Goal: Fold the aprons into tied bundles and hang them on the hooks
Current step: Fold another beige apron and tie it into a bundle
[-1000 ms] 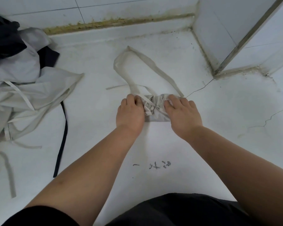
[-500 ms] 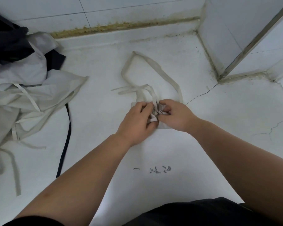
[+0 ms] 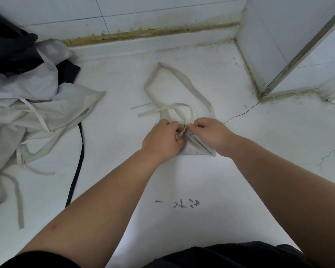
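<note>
Pinching the ties at the middle of the folded apron bundle (image 3: 198, 147) on the floor (image 3: 259, 151), left hand (image 3: 162, 140) and right hand (image 3: 211, 135) hide the knot; fingertips tucked under, neck loop (image 3: 182, 80) lying beyond them.

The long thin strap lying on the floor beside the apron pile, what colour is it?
Black: the thin strap shows best in the head view.

Since a second ago, both hands are no longer pressing flat on the ends of the folded apron (image 3: 196, 147). The left hand (image 3: 162, 140) and right hand (image 3: 209, 132) are now pinching its ties (image 3: 182, 120) together at the middle, and a tie loop is now standing above the bundle.
</note>
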